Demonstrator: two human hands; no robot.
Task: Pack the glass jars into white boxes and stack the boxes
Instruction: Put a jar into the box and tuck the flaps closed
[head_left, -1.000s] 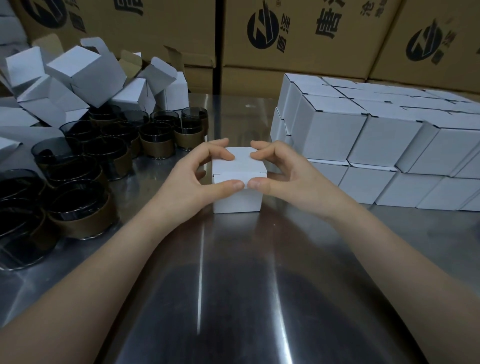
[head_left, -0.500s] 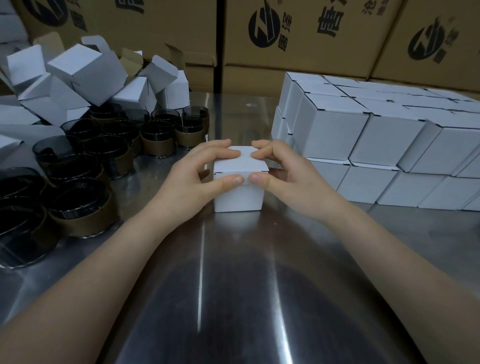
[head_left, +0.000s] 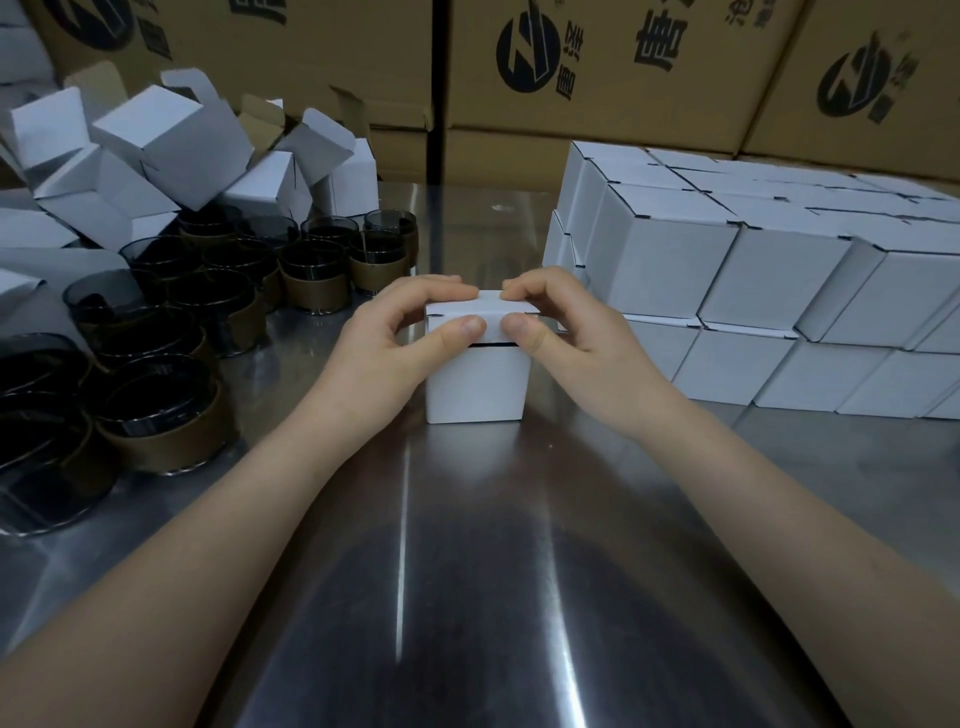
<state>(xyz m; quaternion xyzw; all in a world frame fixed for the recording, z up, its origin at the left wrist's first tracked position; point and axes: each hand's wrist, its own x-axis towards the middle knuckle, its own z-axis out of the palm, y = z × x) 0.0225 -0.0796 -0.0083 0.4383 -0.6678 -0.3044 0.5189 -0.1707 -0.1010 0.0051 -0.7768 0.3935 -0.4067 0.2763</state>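
Two hands on one white box (head_left: 475, 384), head view only. Where does it sit? — spotter

Upright on the steel table (head_left: 467, 597), mid-scene. The closed-box stack (head_left: 670, 270) is near, to the right and a little farther off. The glass jars (head_left: 156, 410) and the open empty boxes (head_left: 171, 140) are well apart on the left. — recorder

Fingers? — spotter

The left hand (head_left: 384, 353) and right hand (head_left: 566, 338) mirror each other. Both curl over the lid (head_left: 488, 304), with fingertips on the top panel and thumbs (head_left: 465, 328) pressing the front flap. The thumb tips nearly meet at the centre. They pinch the lid, not the walls. — recorder

Lid home? — spotter

Not quite. A dark slit shows under the front flap, above the front wall. The flap edge runs left to right, and the gap it must close lies straight below the thumbs. My reading is that a push down and slightly away is wanted. Whether a jar is inside I cannot tell; nothing of it shows. — recorder

Which hand for stacking? — spotter

Both hands are equally near the box. The stack lies on the right hand's side, so that hand has the shorter carry. Judgement only. — recorder
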